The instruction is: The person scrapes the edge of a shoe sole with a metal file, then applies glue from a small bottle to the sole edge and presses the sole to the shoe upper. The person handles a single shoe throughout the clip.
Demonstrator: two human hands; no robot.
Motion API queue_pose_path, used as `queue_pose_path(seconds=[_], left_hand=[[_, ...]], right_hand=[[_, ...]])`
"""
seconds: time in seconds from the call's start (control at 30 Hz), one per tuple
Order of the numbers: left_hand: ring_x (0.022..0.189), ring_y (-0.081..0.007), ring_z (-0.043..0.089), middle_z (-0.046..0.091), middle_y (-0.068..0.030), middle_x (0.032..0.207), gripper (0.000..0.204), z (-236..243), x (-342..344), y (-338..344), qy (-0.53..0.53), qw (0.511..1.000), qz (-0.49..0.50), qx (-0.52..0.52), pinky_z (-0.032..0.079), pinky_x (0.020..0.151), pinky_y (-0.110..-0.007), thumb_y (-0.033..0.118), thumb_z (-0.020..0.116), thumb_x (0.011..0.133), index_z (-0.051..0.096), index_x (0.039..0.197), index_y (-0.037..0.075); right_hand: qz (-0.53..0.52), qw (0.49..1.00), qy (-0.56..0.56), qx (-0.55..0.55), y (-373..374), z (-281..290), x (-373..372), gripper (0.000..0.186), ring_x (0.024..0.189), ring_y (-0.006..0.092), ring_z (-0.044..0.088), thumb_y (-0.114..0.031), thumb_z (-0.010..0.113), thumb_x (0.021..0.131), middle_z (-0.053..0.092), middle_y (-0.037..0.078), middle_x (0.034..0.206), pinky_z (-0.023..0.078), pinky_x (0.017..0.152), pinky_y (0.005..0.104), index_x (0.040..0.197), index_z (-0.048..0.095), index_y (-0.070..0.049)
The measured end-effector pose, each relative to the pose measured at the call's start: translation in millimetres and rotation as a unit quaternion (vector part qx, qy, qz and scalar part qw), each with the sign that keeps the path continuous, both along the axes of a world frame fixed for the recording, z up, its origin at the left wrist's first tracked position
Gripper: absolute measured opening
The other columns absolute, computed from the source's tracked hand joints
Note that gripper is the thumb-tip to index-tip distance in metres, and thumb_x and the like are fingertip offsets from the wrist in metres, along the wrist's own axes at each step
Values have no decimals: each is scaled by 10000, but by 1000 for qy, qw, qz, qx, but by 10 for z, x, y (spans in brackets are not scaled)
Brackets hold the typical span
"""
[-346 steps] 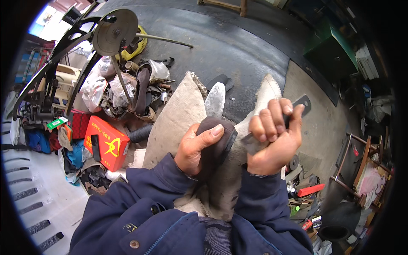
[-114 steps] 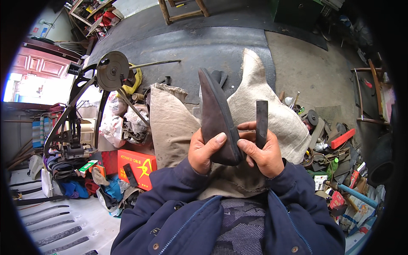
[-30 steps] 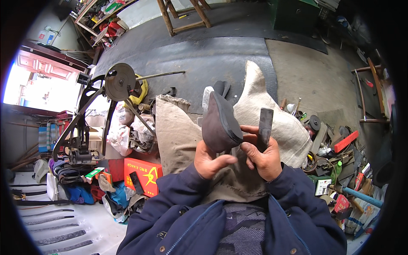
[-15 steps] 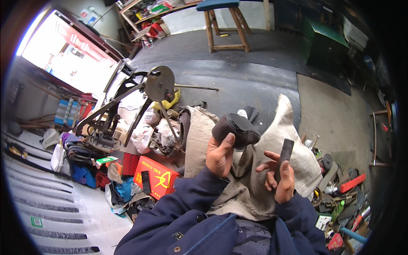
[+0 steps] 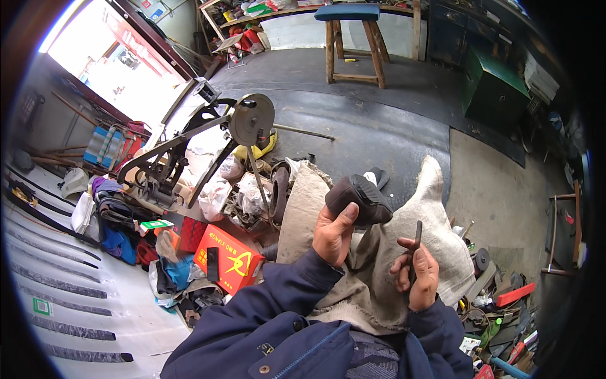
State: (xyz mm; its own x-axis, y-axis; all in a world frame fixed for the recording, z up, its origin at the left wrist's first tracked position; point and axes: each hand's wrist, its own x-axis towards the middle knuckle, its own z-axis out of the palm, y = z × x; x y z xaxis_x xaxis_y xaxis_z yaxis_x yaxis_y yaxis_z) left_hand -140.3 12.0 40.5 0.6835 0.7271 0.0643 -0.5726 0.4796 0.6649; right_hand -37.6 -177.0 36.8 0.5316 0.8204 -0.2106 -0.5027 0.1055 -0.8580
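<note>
My left hand (image 5: 332,237) is wrapped round a dark shoe (image 5: 347,197), thumb along its side, with the heel end of its ribbed sole turned up. To the right of it, my right hand (image 5: 423,279) grips a thin, flat, dark bar (image 5: 418,235), which points upward and shows mostly its narrow edge. I cannot tell whether the bar is a tool or a strip of material. It stays apart from the shoe. A coarse beige cloth (image 5: 442,237) covers my lap beneath both hands.
A sewing machine with a round handwheel (image 5: 252,120) stands at the left. Near it lie a red box (image 5: 227,260) with a black phone-like object (image 5: 213,264), bags and scraps. Tools and scraps, including a red bar (image 5: 516,294), crowd the right. A blue-topped stool (image 5: 348,12) stands ahead.
The bar in my right hand has turned from its broad face to its narrow edge, and that hand sits slightly lower. The left hand still holds the shoe. The whole view has shifted a little.
</note>
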Motion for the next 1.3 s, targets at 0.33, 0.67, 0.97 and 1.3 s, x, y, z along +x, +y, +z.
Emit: queue_pose_path(seconds=[0.33,0.67,0.97,1.3], left_hand=[[1175,-199,617,654,-64,1281,394,219,-134,95,-18,995,95,-2,452,1073,-389,63,612,979,571,1371,56],[1322,-365,510,521,-211,1440,514,181,-526,179,-13,975,8,223,379,1128,-497,206,548,1001,457,1426,-68],[950,-358,638,671,-164,990,209,44,-419,-354,205,729,-145,636,488,900,-456,10,646,728,706,928,22],[1086,-442,602,692,-163,1067,275,132,-124,-556,154,611,-264,730,449,983,-525,116,712,687,743,957,73]], right_hand=[[-26,998,-25,-45,57,71,-40,146,534,132,583,-117,590,997,643,103,752,489,497,266,1070,529,-7],[-69,997,0,42,-67,159,66,298,610,24,411,-280,627,1014,497,-65,752,334,541,194,1188,585,-41],[-404,897,-132,-122,-1367,-704,1023,184,533,17,417,-224,616,1007,569,-33,726,324,475,193,1054,658,-51],[-431,698,-203,-534,-3028,-2720,1333,194,747,179,697,-129,710,868,731,95,842,554,735,326,998,699,14]])
